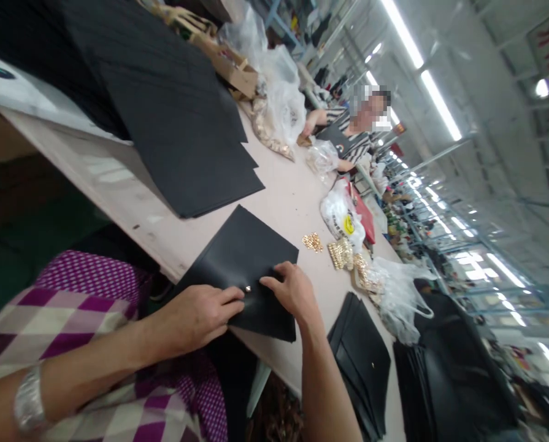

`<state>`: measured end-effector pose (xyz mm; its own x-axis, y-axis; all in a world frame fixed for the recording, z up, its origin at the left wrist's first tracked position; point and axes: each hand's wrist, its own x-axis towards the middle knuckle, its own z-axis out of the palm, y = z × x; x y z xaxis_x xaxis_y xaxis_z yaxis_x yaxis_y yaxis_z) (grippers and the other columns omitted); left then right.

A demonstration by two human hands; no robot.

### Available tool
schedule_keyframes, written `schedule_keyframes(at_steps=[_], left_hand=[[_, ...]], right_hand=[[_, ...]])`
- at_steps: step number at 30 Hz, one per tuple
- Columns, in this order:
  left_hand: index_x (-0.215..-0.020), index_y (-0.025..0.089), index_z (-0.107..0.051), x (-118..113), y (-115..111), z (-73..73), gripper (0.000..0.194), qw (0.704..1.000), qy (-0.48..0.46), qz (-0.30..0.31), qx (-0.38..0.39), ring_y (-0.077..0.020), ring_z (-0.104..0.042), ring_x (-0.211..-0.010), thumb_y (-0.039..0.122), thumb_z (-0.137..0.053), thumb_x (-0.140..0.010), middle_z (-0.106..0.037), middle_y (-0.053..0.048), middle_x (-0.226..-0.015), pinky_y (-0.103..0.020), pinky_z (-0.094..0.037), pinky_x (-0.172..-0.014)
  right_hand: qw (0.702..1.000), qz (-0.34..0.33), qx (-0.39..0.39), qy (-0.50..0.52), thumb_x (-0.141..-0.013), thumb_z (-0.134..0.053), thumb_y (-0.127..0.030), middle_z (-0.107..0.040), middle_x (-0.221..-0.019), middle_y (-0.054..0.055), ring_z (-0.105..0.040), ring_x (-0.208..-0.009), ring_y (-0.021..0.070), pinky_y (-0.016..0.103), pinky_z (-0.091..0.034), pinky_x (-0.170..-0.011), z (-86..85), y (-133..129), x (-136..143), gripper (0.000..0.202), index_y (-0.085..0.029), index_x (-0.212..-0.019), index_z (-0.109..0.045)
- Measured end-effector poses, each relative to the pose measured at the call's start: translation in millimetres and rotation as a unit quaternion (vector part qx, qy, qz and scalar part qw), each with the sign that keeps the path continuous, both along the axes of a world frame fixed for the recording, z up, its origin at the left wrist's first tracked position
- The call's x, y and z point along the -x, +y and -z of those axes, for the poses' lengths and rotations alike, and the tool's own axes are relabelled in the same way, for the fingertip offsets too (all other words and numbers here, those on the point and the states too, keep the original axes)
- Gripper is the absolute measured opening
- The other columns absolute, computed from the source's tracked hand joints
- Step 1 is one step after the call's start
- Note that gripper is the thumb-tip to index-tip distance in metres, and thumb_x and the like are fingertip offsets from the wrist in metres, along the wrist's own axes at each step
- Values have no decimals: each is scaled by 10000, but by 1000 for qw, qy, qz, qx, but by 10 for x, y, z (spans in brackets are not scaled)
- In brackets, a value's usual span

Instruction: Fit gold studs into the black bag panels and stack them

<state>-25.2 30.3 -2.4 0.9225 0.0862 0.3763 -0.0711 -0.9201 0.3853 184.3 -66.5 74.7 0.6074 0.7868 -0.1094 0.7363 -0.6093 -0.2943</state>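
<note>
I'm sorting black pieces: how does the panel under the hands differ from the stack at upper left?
The panel looks smaller than the stack. The panel bears a shiny stud; none shows on the stack. The left hand and right hand are at the panel; neither is at the stack. Both panel and stack are black.

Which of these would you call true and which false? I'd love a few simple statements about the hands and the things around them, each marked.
1. The left hand touches the black panel. True.
2. The silver-coloured band is worn on the right arm. False: it is on the left arm.
3. A small shiny stud sits between the left hand and the right hand. True.
4. The loose gold-coloured pieces lie on the black panel. False: they lie on the table.
5. The other person's sleeve is striped. True.
</note>
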Motion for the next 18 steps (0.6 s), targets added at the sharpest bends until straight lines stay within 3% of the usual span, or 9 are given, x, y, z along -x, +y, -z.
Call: schedule_keyframes(at_steps=[2,4,8,10,12,14,18], left_hand=[[-1078,208,-651,-35,7,41,269,1000,-12,3,10,-200,-677,-811,103,-591,-838,-667,-36,-1209,-341,-474,-723],[-1035,203,-665,-53,6,29,226,1000,-4,7,30,-191,-681,-830,100,-572,-857,-672,-34,-1185,-320,-475,-733],[-997,188,-674,-24,-34,-151,157,992,35,1,120,-188,-675,-898,160,-638,-847,-669,-44,-1130,-281,-481,-779],[-992,180,-666,3,-81,-270,171,981,36,-16,189,-190,-658,-903,240,-682,-832,-668,-46,-1050,-279,-482,-809],[-982,180,-652,29,-143,-367,161,967,33,-33,250,-185,-641,-876,270,-651,-848,-662,-38,-967,-287,-480,-824],[-981,182,-633,52,-210,-421,135,955,34,-36,292,-177,-630,-872,204,-543,-884,-657,-34,-936,-292,-475,-837],[-1038,177,-590,82,-311,-427,222,942,36,-27,332,-189,-624,-968,164,-397,-928,-663,-65,-1011,-319,-462,-903]], right_hand=[[996,69,-50,-38,-771,-731,-453,-698,-1062,153,-660,-1000,295,407,-489,-897,45,-177,-44,468,-164,-1137,-689],[985,137,-101,29,-709,-767,-404,-707,-1035,153,-669,-989,307,426,-496,-910,139,-332,-88,522,-155,-1160,-683],[940,185,-209,196,-672,-723,-346,-735,-1044,137,-705,-915,269,388,-554,-821,332,-545,-143,586,-144,-1218,-656],[907,197,-271,254,-631,-745,-367,-742,-1068,140,-708,-933,272,378,-563,-801,325,-668,-168,620,-141,-1204,-674],[882,221,-314,275,-559,-800,-394,-756,-1041,131,-705,-946,285,375,-562,-795,199,-872,-211,628,-146,-1130,-722],[882,262,-305,246,-533,-820,-439,-767,-1002,111,-706,-921,287,363,-561,-771,-36,-1194,-292,620,-156,-1081,-753],[887,395,-221,94,-498,-810,-485,-774,-942,100,-717,-825,315,379,-549,-654,-644,-2185,-662,647,-215,-1085,-774]])
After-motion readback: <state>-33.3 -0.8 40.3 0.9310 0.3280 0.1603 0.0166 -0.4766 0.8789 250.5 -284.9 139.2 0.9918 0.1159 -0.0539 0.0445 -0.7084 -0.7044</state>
